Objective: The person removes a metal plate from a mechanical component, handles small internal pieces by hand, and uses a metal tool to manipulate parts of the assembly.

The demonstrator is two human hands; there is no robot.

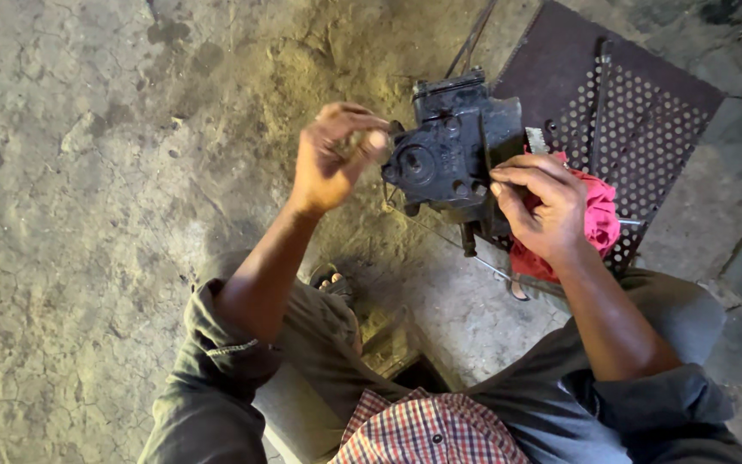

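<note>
Both hands [551, 210] grip a black metal pump housing [453, 150] and red rag [599, 219]

one engine part [453, 146], one red rag [599, 219], two hands [332, 159].

Machine part [453, 150]: we saw dark cast metal, greasy, with a dull sheen on its round face and matt, grimy flanks.
Rag [599, 225]: we saw pink-red cloth, soft, crumpled and matt, bunched under the right hand [543, 206].
Perforated sheet [637, 129]: we saw rusty brown metal punched with small round holes, flat and matt.
Floor [88, 215]: we saw rough, cracked concrete, dusty, stained and without shine.
Rods [495, 271]: we saw thin bare metal, faintly glinting.
Trousers [311, 335]: we saw grey woven cloth, matt and creased.
Shirt [427, 430]: we saw checked red-and-white woven cloth.
Left hand [332, 155]: we found its small pinched piece too blurred to judge.
</note>
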